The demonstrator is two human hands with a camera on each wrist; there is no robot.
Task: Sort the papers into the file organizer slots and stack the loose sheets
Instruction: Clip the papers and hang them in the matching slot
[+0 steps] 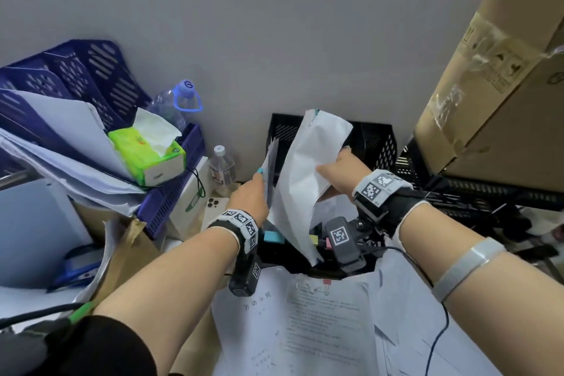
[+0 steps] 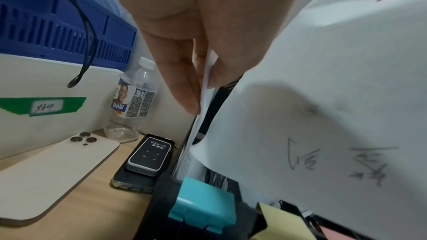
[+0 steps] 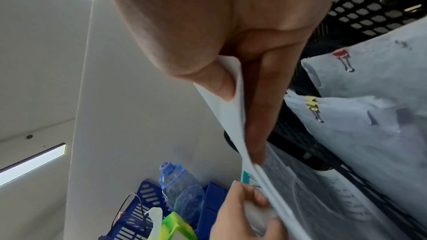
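Head view: right hand (image 1: 337,169) pinches a clipped bundle (image 1: 305,174) over the black organizer (image 1: 374,143); left hand (image 1: 248,197) pinches papers (image 1: 271,171) standing in its left slot. Two bundles are filed; loose sheets (image 1: 308,323) near remain unstacked.

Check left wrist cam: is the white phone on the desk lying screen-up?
No. The white phone lies face down on the wooden desk, its back and camera lenses showing upward.

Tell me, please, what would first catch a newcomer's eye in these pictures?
Centre stage, the right hand and left hand hold white papers upright over the black file organizer. To the left, a bright green tissue pack sits on a paper-stuffed blue organizer.
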